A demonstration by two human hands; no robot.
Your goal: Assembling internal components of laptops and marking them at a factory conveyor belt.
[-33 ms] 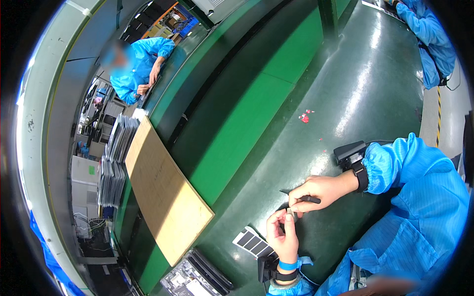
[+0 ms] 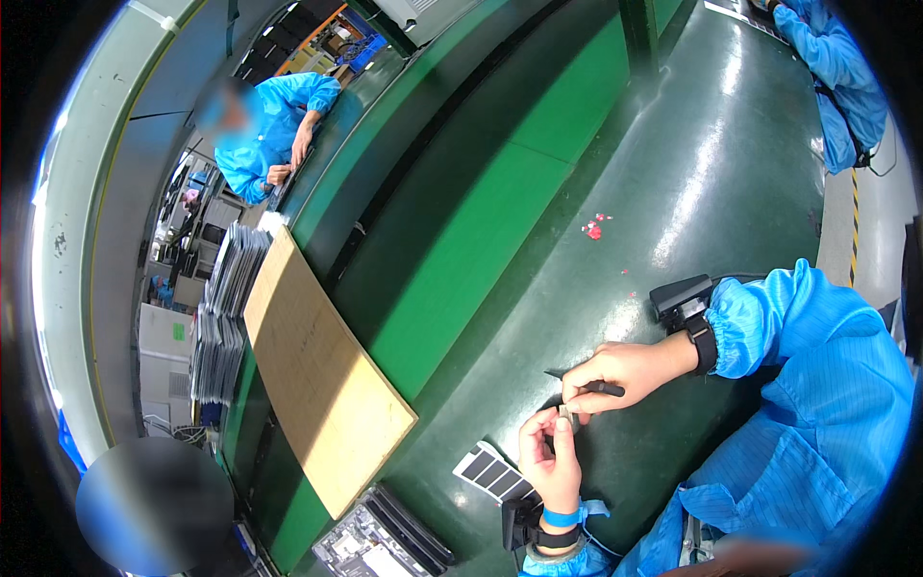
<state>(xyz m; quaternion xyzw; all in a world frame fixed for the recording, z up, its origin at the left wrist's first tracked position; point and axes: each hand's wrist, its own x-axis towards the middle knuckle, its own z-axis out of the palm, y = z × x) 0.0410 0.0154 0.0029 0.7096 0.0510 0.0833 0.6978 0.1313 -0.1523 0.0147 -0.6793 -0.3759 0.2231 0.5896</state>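
Note:
My right hand (image 2: 615, 373) is closed on a slim black pointed tool (image 2: 604, 388), perhaps tweezers. Its blunt end sticks out beside my fingers, and a dark tip shows beyond them. Just below, thumb and fingers of my left hand (image 2: 550, 462) pinch a small greyish piece (image 2: 565, 412), too small to name. The fingertips of both hands meet around that piece. Beside my left wrist lies a white sheet with black rectangular stickers (image 2: 492, 473). Left of it is a stack of opened laptop-like units (image 2: 370, 539), with a circuit board showing on top.
A wooden board (image 2: 322, 375) lies across the green bench (image 2: 538, 183). Beyond it stands a tall stack of thin grey panels (image 2: 226, 308). Red scraps (image 2: 593, 229) lie on the tabletop. Co-workers in blue sit at the far left (image 2: 284, 106) and far right (image 2: 836, 58).
A large round blurred shape has appeared at the lower left, covering the floor area there. My hands and the things on the bench have not visibly moved.

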